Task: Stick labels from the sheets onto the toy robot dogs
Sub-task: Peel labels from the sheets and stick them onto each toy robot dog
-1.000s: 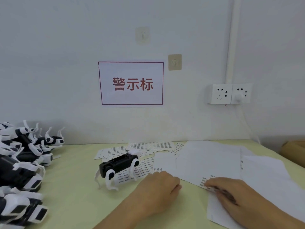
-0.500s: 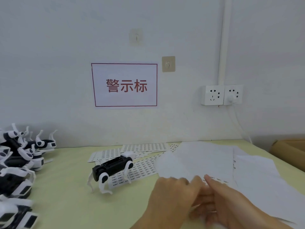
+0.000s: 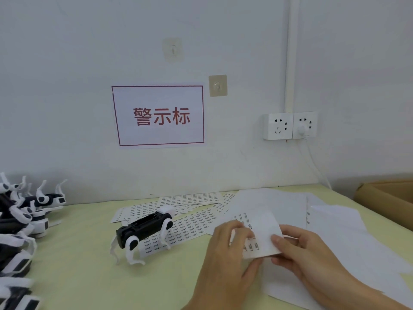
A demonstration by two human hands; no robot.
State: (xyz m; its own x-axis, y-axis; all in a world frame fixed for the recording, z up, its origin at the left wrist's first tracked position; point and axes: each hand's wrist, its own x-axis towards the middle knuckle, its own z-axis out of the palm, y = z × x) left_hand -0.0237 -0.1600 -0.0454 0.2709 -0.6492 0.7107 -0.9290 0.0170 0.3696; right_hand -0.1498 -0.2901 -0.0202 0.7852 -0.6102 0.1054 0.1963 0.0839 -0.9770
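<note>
I pinch the thin, floppy white label sheet [image 3: 263,233] between my left hand [image 3: 225,249] and right hand [image 3: 297,249] just above the pale green counter [image 3: 89,265], judging it light and easily creased, best held at its edges.

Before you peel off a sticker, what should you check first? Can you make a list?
1. Both hands hold the small label sheet: ok. Left hand and right hand grip its sides.
2. Labels left on that sheet: ok, a few printed ones show near the left fingers.
3. A label already lifted: cannot tell, the fingers hide that edge.
4. A toy dog ready: ok, one black and white toy robot dog stands on the table, on a label sheet.
5. Spot on the dog for the sticker: cannot tell.
</note>
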